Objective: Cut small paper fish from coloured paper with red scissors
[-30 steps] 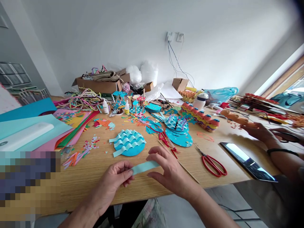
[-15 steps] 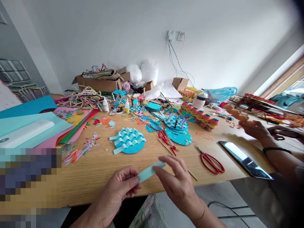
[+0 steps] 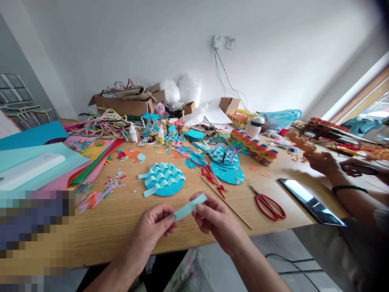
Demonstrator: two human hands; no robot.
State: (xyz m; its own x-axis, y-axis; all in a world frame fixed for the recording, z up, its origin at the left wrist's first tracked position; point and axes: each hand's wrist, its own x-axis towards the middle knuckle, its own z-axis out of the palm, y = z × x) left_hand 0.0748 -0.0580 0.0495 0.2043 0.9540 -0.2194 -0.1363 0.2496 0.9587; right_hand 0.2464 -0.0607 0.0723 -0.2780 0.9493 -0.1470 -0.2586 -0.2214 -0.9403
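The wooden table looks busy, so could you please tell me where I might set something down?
The table is bare left of the left hand, in front of the loose strips; a narrower patch lies between stick and scissors. Behind the nearest blue disc, scraps and bottles crowd it.

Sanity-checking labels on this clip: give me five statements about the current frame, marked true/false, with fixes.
1. The left hand pinches a light-blue paper strip. True.
2. The right hand is off the strip. False: its thumb and fingers are on it, near the other end.
3. The blue disc bears wavy strips. True.
4. The glossy-screened device lies under the red-handled scissors. False: it lies to their right in the picture.
5. The thin stick lies left of the scissors. True.
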